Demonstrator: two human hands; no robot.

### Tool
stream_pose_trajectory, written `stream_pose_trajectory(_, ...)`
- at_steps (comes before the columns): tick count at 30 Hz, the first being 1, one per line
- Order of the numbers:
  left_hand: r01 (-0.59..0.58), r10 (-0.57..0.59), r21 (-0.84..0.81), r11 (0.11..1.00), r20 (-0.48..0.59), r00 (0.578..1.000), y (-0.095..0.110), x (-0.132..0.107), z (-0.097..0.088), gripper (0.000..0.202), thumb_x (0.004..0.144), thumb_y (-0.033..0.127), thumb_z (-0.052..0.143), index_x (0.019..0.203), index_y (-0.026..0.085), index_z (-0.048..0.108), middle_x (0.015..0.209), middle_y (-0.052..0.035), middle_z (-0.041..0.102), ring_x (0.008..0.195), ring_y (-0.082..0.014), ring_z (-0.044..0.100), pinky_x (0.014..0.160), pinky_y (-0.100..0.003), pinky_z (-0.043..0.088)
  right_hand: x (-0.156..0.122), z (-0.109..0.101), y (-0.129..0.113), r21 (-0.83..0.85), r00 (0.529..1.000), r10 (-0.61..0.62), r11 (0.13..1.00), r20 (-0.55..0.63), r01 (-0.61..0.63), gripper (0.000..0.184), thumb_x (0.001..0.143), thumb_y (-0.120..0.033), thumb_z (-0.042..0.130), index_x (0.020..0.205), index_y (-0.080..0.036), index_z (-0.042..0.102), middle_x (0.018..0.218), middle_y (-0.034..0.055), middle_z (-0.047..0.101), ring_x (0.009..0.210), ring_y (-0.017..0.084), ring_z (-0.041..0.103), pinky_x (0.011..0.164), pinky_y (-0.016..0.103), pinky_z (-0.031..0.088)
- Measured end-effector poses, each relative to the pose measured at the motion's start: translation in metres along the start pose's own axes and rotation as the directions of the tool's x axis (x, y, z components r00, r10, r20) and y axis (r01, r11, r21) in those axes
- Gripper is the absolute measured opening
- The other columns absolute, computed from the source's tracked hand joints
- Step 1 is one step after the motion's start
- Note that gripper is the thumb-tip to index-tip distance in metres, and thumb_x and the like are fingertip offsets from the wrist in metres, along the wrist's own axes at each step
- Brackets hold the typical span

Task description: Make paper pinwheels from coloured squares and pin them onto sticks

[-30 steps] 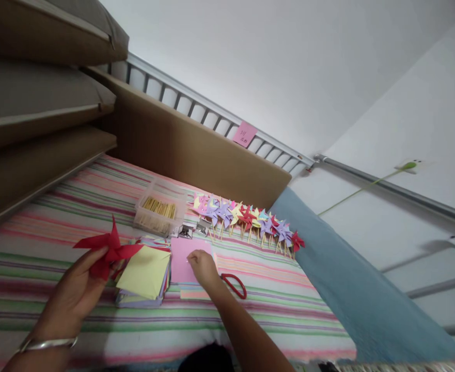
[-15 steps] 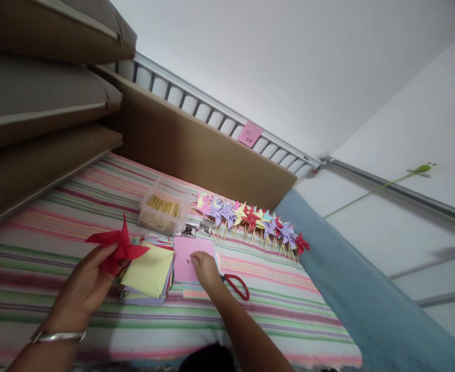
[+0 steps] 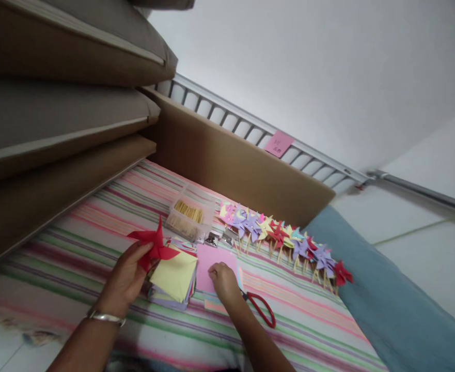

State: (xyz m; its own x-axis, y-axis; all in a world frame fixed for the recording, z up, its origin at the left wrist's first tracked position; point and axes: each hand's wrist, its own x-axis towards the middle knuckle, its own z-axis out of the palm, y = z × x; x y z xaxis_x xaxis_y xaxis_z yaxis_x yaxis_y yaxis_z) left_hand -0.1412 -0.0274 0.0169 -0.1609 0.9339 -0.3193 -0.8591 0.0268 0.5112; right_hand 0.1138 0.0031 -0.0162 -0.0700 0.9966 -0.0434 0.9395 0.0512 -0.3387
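Observation:
My left hand is closed on a red paper pinwheel head, held just above a stack of coloured paper squares with a yellow sheet on top. My right hand rests on a pink sheet, fingers curled and pinched at something too small to make out. Red-handled scissors lie just right of that wrist on the striped cloth.
A clear plastic box of wooden sticks stands behind the paper stack, with small metal clips beside it. A row of several finished pinwheels runs to the right. Brown cushions rise at left, a cardboard panel behind, blue fabric at right.
The view has swung left and down, shifting everything rightward in the frame. Both hands keep their places relative to the papers; the right fingers stay pinched on the pink sheet.

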Motion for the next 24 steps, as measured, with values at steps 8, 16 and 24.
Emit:
stream_pose_trajectory(8, -0.071, 0.071, 0.174, 0.982, 0.004, 0.997, -0.001, -0.010, 0.009, 0.018, 0.056, 0.013, 0.075, 0.073, 0.012, 0.068, 0.063, -0.0020, 0.071, 0.056, -0.0136, 0.063, 0.053, -0.021, 0.048, -0.011, -0.028, -0.023, 0.218, 0.994, -0.047, 0.974, -0.098, 0.067, 0.015, 0.074, -0.010, 0.048, 0.067, -0.018, 0.059, 0.072, 0.0055, 0.065, 0.072, 0.019, 0.061, 0.067, 0.025, 0.043)
stream_pose_trajectory(16, -0.048, 0.037, 0.340, 0.939, 0.038, 0.999, -0.032, -0.007, 0.009, 0.017, 0.057, 0.021, 0.076, 0.064, 0.017, 0.062, 0.051, 0.0055, 0.060, 0.045, -0.0114, 0.054, 0.050, -0.023, 0.041, -0.047, -0.056, -0.091, 0.550, 0.944, -0.155, 0.781, -0.291, 0.297, 0.010, 0.079, -0.021, 0.052, 0.074, -0.020, 0.060, 0.084, 0.0037, 0.063, 0.084, 0.018, 0.059, 0.079, 0.028, 0.046)
stream_pose_trajectory(24, -0.025, -0.003, 0.353, 0.935, 0.077, 0.997, -0.051, -0.012, 0.019, 0.018, 0.057, 0.026, 0.077, 0.066, 0.017, 0.064, 0.054, 0.0042, 0.061, 0.051, -0.0124, 0.055, 0.051, -0.022, 0.040, -0.048, -0.030, -0.105, 0.664, 0.959, -0.050, 0.712, -0.278, 0.229, 0.010, 0.075, -0.016, 0.058, 0.072, -0.020, 0.067, 0.149, 0.0057, 0.030, 0.136, 0.025, 0.026, 0.110, 0.041, 0.019)
